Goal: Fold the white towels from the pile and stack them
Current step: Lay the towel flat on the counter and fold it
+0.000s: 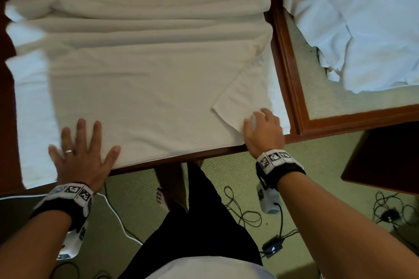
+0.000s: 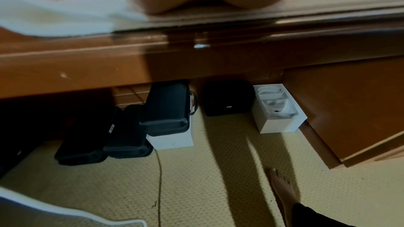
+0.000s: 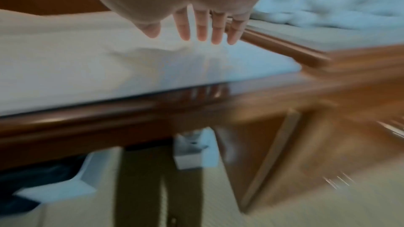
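The left hand (image 1: 82,156) is laid flat, fingers spread and straight, on the near left part of the towel (image 1: 140,75); nothing is gripped by it. A ring is worn on one finger. The right hand (image 1: 264,132) is placed on the near right corner of the towel, beside a flap (image 1: 240,102) turned back diagonally over the cloth. In the head view its fingers seem bent over the cloth there, while the blurred right wrist view shows them fairly straight above the towel, so whether a fold is pinched cannot be told.

The towel is spread across the dark wooden table (image 1: 204,154), its near edge along the table's near edge, with long ridges and wrinkles left in its far half. The pile (image 1: 367,29) of white cloth is heaped well apart to the far right, on a framed surface. No stack is seen yet.

Several faults could follow. If the folded-back corner is not opened first, it would be trapped inside the next fold. If the far ridges are not smoothed, a lumpy, uneven fold would result. Since the near edge lies right at the table edge, the towel could be dragged off toward the floor by a careless pull.
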The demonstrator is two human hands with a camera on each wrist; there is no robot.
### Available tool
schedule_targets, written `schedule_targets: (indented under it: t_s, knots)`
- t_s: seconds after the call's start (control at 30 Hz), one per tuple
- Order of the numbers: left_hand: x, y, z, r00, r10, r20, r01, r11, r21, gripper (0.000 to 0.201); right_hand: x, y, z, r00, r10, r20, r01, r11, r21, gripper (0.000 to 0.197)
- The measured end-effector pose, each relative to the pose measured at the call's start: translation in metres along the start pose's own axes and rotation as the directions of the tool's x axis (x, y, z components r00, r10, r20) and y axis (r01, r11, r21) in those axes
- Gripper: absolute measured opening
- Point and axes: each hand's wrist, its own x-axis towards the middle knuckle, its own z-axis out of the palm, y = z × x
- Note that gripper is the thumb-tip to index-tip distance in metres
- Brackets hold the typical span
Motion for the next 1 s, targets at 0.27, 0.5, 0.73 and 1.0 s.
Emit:
schedule_targets:
  t_s: [0.27,0.5,0.73,1.0]
  knots:
    - [0.006,-0.002,0.003,1.0,-0.026,-0.013,0.026,1.0,0.004,0.085,0.029,-0.069,0.01,0.981,-0.186,0.054,0.189,0.981,-0.055,0.019]
    - [0.006,-0.001,0.001,1.0,-0.026,-0.012,0.026,1.0,-0.007,0.088,0.016,0.015,-0.027,0.801,0.587,-0.117,-0.474,0.741,0.476,0.026]
    - [0.006,0.001,-0.001,0.999,-0.048,-0.013,0.048,0.999,0.008,0.08,-0.019,0.041,0.001,0.974,0.194,-0.113,-0.184,0.979,0.092,0.049]
    - [0.003,0.003,-0.007,0.999,-0.027,-0.033,0.025,0.998,-0.06,0.093,-0.027,0.041,0.011,0.995,-0.082,0.063,0.09,0.988,-0.127,0.074]
